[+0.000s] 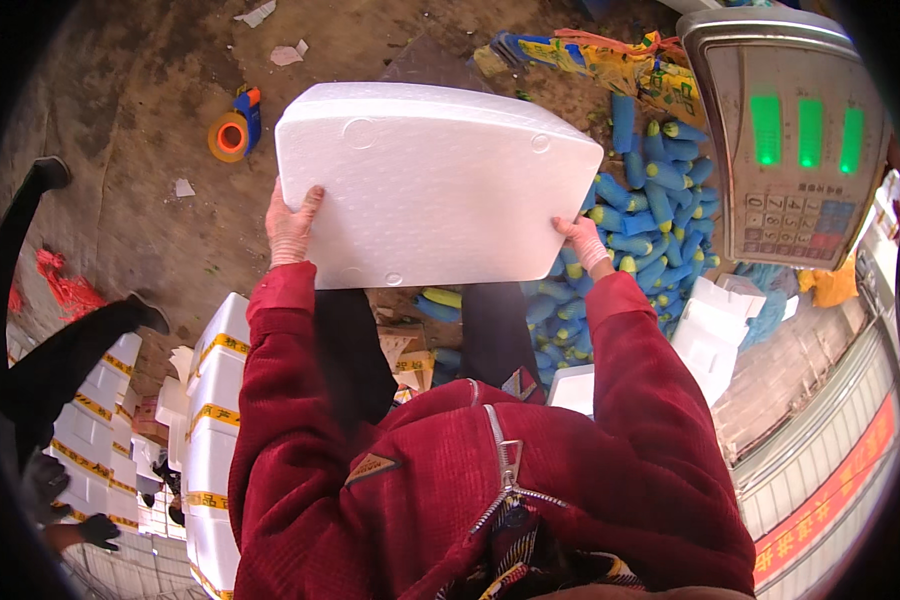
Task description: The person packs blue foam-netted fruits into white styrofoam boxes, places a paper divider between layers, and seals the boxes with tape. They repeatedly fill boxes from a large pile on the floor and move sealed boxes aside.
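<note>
Both my hands hold a white styrofoam box or lid out in front of me, its smooth broad face turned up. My left hand grips its left edge, thumb on top. At the lower right corner, my right hand pinches the edge with the thumb on the face. Pale, thin coverings show on both hands. Beyond my right hand lies a large pile of green squash-like vegetables in blue foam nets, partly hidden by the styrofoam and my arm.
A tape dispenser lies on the dirty floor. A digital scale display stands at upper right. Stacked, taped styrofoam boxes rise at lower left, near another person's dark-clothed legs and gloved hand. Printed plastic wrapping lies at the top.
</note>
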### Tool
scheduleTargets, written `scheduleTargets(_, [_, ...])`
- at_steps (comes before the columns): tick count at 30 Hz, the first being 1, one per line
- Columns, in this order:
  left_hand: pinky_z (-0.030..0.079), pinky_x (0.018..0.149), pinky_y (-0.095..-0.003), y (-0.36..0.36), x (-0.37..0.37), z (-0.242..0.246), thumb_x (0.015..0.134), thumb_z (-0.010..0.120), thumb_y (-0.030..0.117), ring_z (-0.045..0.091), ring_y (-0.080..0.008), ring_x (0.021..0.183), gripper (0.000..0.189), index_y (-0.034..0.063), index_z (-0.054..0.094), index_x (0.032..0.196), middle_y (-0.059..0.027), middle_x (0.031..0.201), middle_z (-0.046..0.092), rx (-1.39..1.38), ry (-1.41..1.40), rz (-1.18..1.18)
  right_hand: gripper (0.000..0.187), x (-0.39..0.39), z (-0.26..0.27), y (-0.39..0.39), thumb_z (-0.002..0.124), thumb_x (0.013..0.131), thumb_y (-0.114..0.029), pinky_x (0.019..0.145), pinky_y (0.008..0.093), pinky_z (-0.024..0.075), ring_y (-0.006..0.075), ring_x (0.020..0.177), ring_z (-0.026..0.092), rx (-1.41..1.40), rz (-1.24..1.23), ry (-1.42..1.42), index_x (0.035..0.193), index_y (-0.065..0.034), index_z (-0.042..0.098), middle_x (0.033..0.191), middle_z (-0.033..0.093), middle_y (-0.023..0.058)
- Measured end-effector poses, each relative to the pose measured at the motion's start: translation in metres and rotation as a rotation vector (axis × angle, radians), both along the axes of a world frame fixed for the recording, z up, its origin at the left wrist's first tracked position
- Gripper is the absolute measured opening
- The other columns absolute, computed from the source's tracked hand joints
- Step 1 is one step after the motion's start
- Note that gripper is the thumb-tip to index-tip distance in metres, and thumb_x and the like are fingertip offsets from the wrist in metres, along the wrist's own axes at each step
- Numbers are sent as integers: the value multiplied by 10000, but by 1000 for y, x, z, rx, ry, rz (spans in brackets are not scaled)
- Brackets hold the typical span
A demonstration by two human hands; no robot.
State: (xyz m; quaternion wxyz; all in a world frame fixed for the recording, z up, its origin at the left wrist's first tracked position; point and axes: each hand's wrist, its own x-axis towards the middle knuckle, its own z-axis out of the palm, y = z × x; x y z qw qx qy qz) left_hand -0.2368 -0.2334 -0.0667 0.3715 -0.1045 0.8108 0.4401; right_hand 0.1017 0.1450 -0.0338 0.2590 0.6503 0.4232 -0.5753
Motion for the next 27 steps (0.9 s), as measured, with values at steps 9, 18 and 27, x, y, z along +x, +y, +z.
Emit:
scheduleTargets(9, [495, 857, -317, 1, 0, 6, 749, 823, 364, 624, -173, 968, 723, 44, 519, 1321, -99, 1097, 672, -53, 3, 18, 640, -210, 71, 35, 624, 760, -640, 765, 416, 462, 273, 903, 631, 1174, 1311, 114, 1045, -67, 611, 989, 654, 134])
scheduleTargets(18, [497, 870, -313, 6, -3, 5, 716, 849, 328, 617, -191, 979, 742, -1, 510, 1288, -123, 1104, 649, 78, 53, 129, 672, -320, -21, -96, 314, 932, -645, 798, 424, 419, 278, 883, 651, 711, 1346, 114, 863, -111, 717, 895, 681, 127])
scheduleTargets(27, [384, 1039, -359, -41, -51, -42, 778, 760, 467, 502, -264, 1223, 858, -21, 401, 1386, -197, 1295, 532, 351, -358, 225, 394, -309, -29, -99, 474, 927, -434, 677, 428, 448, 291, 763, 627, 977, 1262, 290, 761, -125, 652, 778, 656, 80])
